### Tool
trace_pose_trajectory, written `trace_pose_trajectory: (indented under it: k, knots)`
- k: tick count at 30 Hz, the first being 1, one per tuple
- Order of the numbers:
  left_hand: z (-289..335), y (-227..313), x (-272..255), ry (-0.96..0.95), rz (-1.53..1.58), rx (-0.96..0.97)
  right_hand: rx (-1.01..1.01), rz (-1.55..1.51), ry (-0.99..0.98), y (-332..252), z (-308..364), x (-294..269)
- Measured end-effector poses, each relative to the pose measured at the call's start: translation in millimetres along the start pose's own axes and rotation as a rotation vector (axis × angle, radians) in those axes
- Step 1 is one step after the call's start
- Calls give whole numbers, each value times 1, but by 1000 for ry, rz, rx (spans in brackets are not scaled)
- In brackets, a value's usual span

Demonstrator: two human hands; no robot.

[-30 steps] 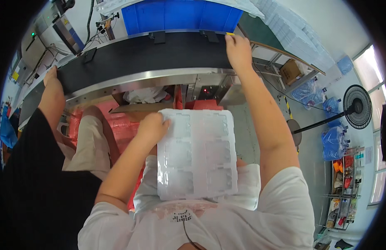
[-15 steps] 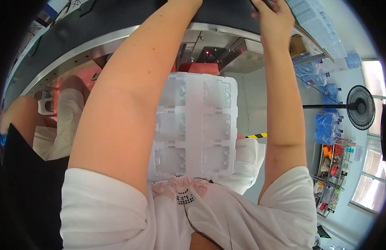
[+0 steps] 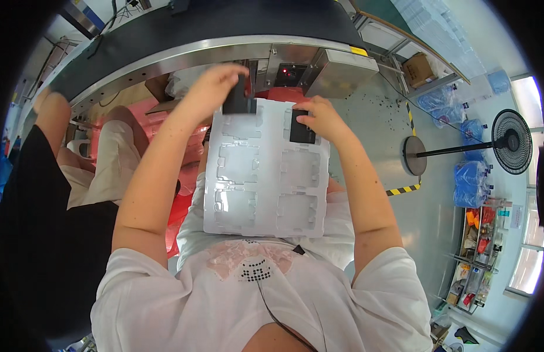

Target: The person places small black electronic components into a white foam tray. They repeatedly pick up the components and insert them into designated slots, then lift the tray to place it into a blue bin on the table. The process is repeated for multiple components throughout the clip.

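A translucent white plastic tray (image 3: 269,176) with several moulded compartments rests on my lap. My left hand (image 3: 212,91), a little blurred, grips a black angular piece (image 3: 239,105) over the tray's far left compartment. Whether that piece touches the tray I cannot tell. At the far right compartment, my right hand (image 3: 323,119) has its fingers on a flat black rectangular piece (image 3: 302,128), which lies in or just over the recess. The nearer compartments show bare plastic. Both black pieces are too plain to name by kind.
Beyond the tray runs a black conveyor belt (image 3: 242,26) with a metal edge and a control box (image 3: 341,73). To the left sits another person in black and pale shorts (image 3: 110,155). A standing fan (image 3: 507,142), shelves (image 3: 474,252) and blue plastic-wrapped jugs (image 3: 468,182) are at the right.
Both hands have come back from the belt to the tray's far end, each with a black piece. The tray shows more fully now, with my arms drawn apart.
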State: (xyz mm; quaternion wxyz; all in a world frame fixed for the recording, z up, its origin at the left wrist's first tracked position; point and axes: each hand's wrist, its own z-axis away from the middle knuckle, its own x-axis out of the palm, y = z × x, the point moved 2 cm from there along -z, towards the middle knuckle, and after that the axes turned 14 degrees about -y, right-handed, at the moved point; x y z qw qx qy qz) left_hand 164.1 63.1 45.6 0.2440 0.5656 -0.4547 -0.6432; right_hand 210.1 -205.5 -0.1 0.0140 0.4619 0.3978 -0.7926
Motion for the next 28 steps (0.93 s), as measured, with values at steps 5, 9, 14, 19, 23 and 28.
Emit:
trace_pose_trajectory:
  k: [5,9,14,19,23,28]
  knots:
    - [19,-51,47,-79,-246,-89,46,206,274,-14,35,22]
    - [23,-54,63,189,-546,-1,36,406,385,-8,58,56]
    - [23,-60,69,325,-546,-17,-160,270,657,-39,46,22]
    - [6,-64,62,267,-459,-112,-363,199,799,-94,-1,-51]
    - [8,-60,70,206,-555,-23,-453,203,916,-108,-63,-102]
    - [23,-56,78,272,-713,90,231,384,728,-109,-183,-136]
